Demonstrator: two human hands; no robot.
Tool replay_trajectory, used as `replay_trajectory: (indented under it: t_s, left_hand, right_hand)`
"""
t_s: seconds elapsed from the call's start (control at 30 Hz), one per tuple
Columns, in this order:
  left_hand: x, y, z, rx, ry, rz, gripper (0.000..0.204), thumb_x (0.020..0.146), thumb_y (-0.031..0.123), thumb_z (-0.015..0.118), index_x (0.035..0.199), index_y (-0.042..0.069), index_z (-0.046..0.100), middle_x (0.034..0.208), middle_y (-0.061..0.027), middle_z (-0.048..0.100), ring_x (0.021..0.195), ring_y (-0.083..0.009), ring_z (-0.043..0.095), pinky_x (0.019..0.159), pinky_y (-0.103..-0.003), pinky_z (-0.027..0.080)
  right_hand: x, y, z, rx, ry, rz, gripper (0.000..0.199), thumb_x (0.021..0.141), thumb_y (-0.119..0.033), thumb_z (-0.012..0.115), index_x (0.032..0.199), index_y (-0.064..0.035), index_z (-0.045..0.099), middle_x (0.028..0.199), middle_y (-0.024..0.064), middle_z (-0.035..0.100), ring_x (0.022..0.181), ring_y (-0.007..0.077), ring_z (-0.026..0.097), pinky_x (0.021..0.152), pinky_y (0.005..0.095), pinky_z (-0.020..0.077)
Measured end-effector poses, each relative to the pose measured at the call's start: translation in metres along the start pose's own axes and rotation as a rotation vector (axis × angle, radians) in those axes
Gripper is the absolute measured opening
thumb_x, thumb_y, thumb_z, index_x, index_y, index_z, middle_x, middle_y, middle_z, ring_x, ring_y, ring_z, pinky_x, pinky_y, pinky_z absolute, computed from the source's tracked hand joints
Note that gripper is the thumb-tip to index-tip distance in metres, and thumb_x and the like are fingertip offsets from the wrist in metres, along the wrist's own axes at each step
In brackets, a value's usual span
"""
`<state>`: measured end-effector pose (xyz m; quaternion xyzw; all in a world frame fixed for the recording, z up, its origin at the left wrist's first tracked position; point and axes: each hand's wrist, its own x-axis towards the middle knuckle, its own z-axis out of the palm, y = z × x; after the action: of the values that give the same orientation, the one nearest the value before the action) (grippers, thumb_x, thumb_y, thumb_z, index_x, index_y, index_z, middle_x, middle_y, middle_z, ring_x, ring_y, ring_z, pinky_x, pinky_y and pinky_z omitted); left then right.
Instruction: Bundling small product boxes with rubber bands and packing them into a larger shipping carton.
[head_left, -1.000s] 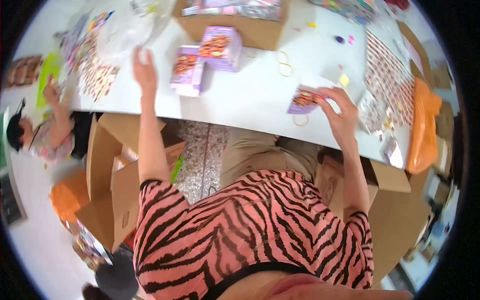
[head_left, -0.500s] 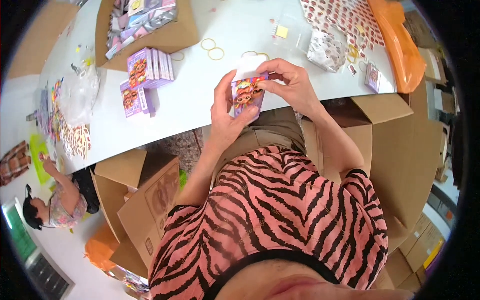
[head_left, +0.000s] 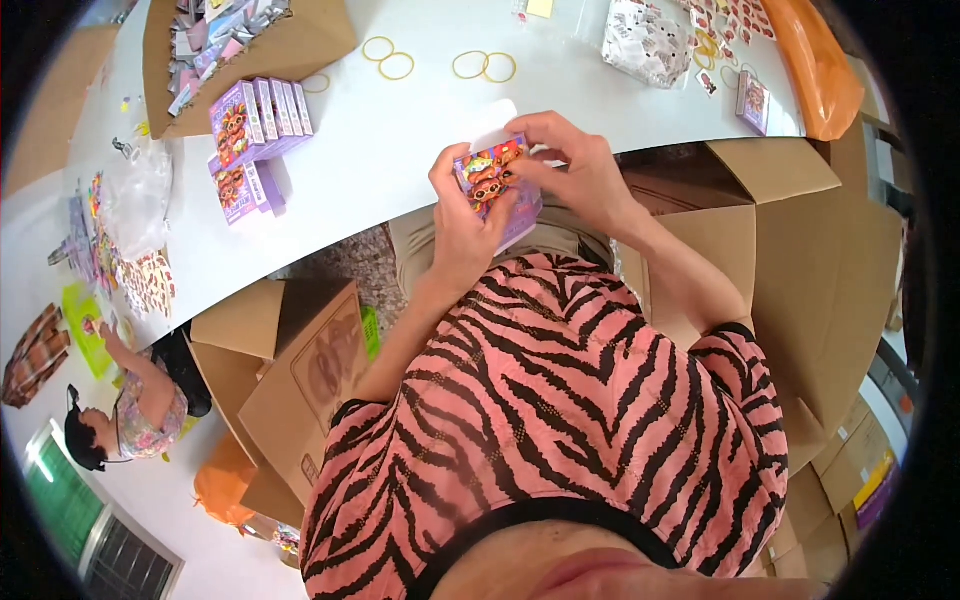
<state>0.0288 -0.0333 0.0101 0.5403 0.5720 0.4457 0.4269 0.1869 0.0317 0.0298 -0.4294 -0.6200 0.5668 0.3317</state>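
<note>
A small purple printed box (head_left: 485, 172) is held over the table's near edge, with a white flap (head_left: 486, 124) standing up at its far end. Wrapped around its left side and lower front is my left hand (head_left: 462, 222), thumb across the printed face. My right hand (head_left: 583, 172) is closed at its upper right corner, thumb and fingers pinching there. Whether those fingers grip only the box or also something in its opening, I cannot tell.
Left on the white table (head_left: 380, 150) stand stacked purple boxes (head_left: 240, 125) beside a filled carton (head_left: 320, 40). Rubber bands (head_left: 470, 66) lie beyond my hands. A single small box (head_left: 753, 103) sits right. Open cartons (head_left: 700, 240) flank me; another person (head_left: 140, 400) works far left.
The view has shifted, so the table items appear higher and further left. Both hands keep their hold on the small box, which has tilted slightly.
</note>
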Motion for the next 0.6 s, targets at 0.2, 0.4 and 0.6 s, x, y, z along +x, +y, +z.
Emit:
replay_trajectory:
  t_s: [0.2,0.4,0.6]
  left_hand:
    - [-0.004,-0.010,-0.012,-0.106,-0.025,-0.019,0.058,0.083,0.007,0.066,0.129,0.001,0.030,0.108,-0.0153,0.055,0.097,-0.0211,0.058,0.082,-0.032,0.048]
    - [0.002,-0.005,-0.042,-0.598,-0.232,-0.109,0.042,0.090,0.009,0.059,0.127,0.003,0.040,0.102,-0.0045,0.056,0.098,-0.0125,0.055,0.084,-0.026,0.045]
    - [-0.005,-0.017,-0.040,-0.385,-0.148,-0.057,0.021,0.089,0.009,0.061,0.108,0.000,0.056,0.094,-0.0018,0.052,0.087,-0.0101,0.051,0.077,-0.022,0.043]
  right_hand:
    - [-0.002,0.003,0.002,0.034,-0.051,0.120,0.028,0.083,-0.009,0.067,0.109,-0.0035,0.058,0.090,0.0071,0.068,0.084,0.0079,0.060,0.075,0.0262,0.0528]
    - [0.006,-0.006,-0.008,0.201,-0.209,0.198,0.028,0.087,-0.003,0.061,0.114,-0.0022,0.054,0.098,0.0078,0.066,0.092,0.0099,0.060,0.082,0.0251,0.0497]
    - [0.004,-0.014,-0.009,0.271,-0.278,0.219,0.026,0.090,0.000,0.056,0.116,-0.0022,0.053,0.100,0.0083,0.065,0.094,0.0095,0.059,0.084,0.0244,0.0487]
